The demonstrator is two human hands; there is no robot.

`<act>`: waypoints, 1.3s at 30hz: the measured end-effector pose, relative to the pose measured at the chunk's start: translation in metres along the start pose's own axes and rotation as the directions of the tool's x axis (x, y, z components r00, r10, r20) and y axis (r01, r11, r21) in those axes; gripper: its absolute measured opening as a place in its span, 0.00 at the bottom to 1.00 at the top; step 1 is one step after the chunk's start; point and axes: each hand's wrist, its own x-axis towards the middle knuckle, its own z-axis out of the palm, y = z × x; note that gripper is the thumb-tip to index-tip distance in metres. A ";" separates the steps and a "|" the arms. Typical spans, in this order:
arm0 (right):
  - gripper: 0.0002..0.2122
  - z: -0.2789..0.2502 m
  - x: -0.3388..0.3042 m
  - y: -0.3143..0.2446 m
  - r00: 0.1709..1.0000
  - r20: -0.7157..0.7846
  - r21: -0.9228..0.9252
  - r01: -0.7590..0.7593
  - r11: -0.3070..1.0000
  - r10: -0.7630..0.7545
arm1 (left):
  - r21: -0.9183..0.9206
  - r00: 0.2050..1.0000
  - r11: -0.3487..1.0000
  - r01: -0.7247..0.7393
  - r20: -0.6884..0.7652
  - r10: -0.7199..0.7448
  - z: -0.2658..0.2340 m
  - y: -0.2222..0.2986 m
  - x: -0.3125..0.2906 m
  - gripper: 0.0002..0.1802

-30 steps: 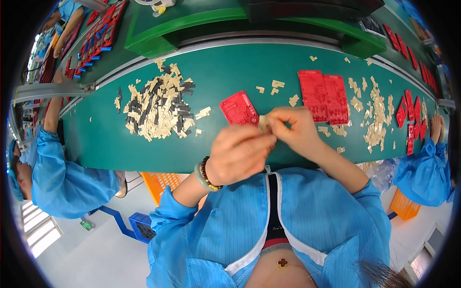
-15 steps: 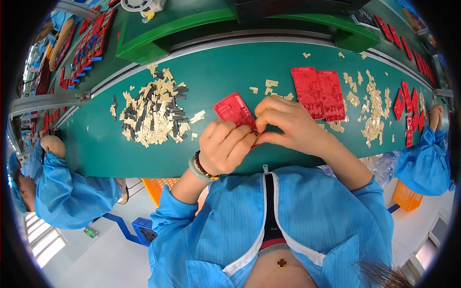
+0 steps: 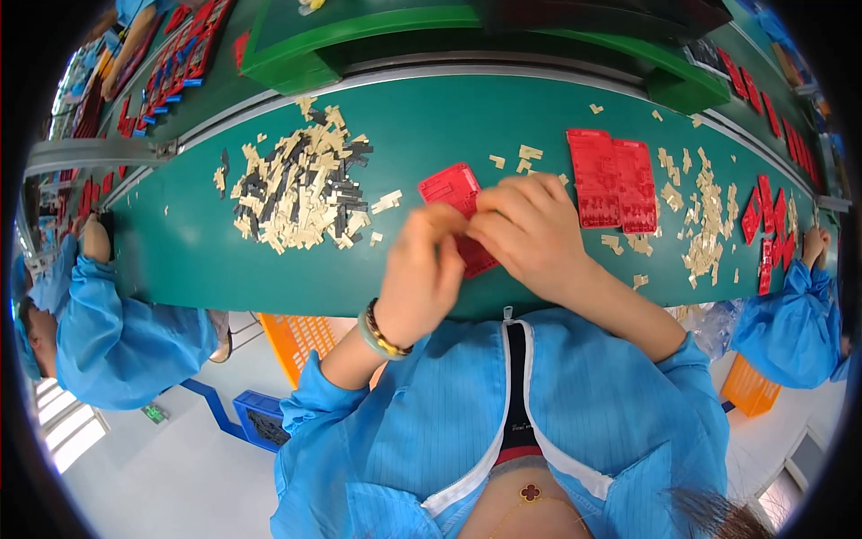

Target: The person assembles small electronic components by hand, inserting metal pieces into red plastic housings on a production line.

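Observation:
A red moulded plastic panel [image 3: 452, 187] lies on the green table in front of me, partly covered by my hands. My right hand [image 3: 530, 235] is over its right side, fingers bent and pressed together; whatever is between the fingertips is hidden. My left hand [image 3: 418, 262], with bracelets at the wrist, is at the panel's left side. Its fingers are curled but smeared by motion, so I cannot tell whether they hold anything. Two more red panels [image 3: 596, 180] lie side by side to the right of my right hand.
A heap of cream and dark grey flat pieces [image 3: 301, 184] lies at left. More cream pieces [image 3: 709, 220] are spread at right, beside narrow red parts [image 3: 765, 216]. A green raised shelf [image 3: 386, 52] borders the far side. Co-workers' blue sleeves [image 3: 135, 310] show at both sides.
My left hand has drawn back slightly from the pinch beside my right hand's fingertips and is blurred. My right hand stays at the panel. The whole view has shifted a little.

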 end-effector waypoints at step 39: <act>0.08 0.070 0.015 0.044 0.686 0.437 0.375 -0.727 0.575 0.582 | 0.539 0.996 0.838 -0.083 0.014 0.090 0.031 -0.041 -0.012 0.21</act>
